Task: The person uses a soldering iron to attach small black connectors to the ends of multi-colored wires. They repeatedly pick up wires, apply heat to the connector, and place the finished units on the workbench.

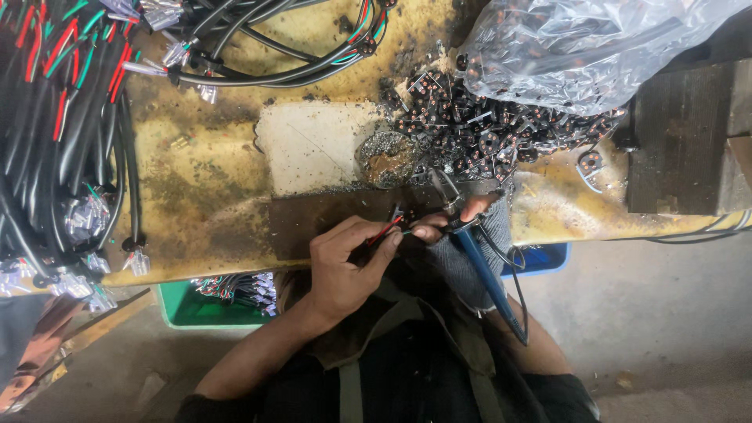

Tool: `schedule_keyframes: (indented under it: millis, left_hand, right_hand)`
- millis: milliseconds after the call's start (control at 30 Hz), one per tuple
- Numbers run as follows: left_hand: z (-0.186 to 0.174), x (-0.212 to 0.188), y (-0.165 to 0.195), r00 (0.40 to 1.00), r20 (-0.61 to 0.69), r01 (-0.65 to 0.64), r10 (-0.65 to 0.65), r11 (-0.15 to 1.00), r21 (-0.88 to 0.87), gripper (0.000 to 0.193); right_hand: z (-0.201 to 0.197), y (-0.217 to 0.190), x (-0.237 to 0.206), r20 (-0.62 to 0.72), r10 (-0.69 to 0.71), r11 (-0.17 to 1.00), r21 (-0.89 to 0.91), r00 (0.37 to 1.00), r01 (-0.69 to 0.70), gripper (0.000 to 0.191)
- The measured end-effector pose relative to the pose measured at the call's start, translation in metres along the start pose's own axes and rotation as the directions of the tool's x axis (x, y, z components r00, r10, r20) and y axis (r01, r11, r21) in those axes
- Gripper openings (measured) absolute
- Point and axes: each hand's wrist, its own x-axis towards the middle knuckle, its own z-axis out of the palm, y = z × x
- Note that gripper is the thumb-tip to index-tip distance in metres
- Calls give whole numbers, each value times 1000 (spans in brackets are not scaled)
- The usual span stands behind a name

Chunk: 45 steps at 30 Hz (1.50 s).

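Wire ends (388, 229), red with a hint of green beside them, sit low in the middle of the frame, pinched at the near edge of the desk (204, 180). Starting at the far left, I see a thick bundle of black cables (47, 157) with red and green cores running down the left side, each lead ending in small clear connectors (86, 211). More black cable loops (266, 47) curl across the upper left. Below the desk edge, lower left, a green bin (184, 307) holds further leads with clear ends. Toward the middle, a pale square patch (309, 145) lies on the stained yellow surface, with a round grey lump of solder dross (385, 159) just beside it. My left hand (345, 266) is closed around the thin wires, fingertips pressing them together. Touching it from the right, my right hand (462, 215), partly under a grey sleeve, grips a blue-handled soldering iron (482, 270) whose tip meets the wire ends; its dark cord hangs down beside the handle. Above the hands, a heap of small black components (486, 129) with copper spots spreads over the desk, spilling from a clear plastic bag (572, 47) in the upper right. A dark wooden block (681, 141) stands at the far right, and a blue bin (544, 258) shows under the desk edge.
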Motion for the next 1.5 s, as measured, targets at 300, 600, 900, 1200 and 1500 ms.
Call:
schedule_keyframes:
  millis: [300, 600, 900, 1200, 1500]
  left_hand:
    - [-1, 7, 2, 992, 3, -123, 124, 977, 176, 15]
    - [10, 28, 3, 955, -188, -112, 230, 865, 488, 10]
    - [15, 43, 1, 968, -142, -108, 209, 850, 515, 13]
    - [5, 11, 0, 999, 44, -9, -2, 967, 254, 12]
    - [11, -2, -11, 995, 31, -98, 93, 957, 271, 12]
  right_hand:
    - [1, -4, -1, 47, -132, 986, -93, 990, 136, 44]
    - [4, -18, -9, -130, -314, 856, -468, 940, 221, 45]
    - [16, -32, -2, -11, -159, 934, -326, 987, 147, 30]
    - [0, -14, -18, -4, -400, 860, -349, 917, 373, 46]
    - [-32, 16, -42, -18, -457, 825, -383, 889, 416, 20]
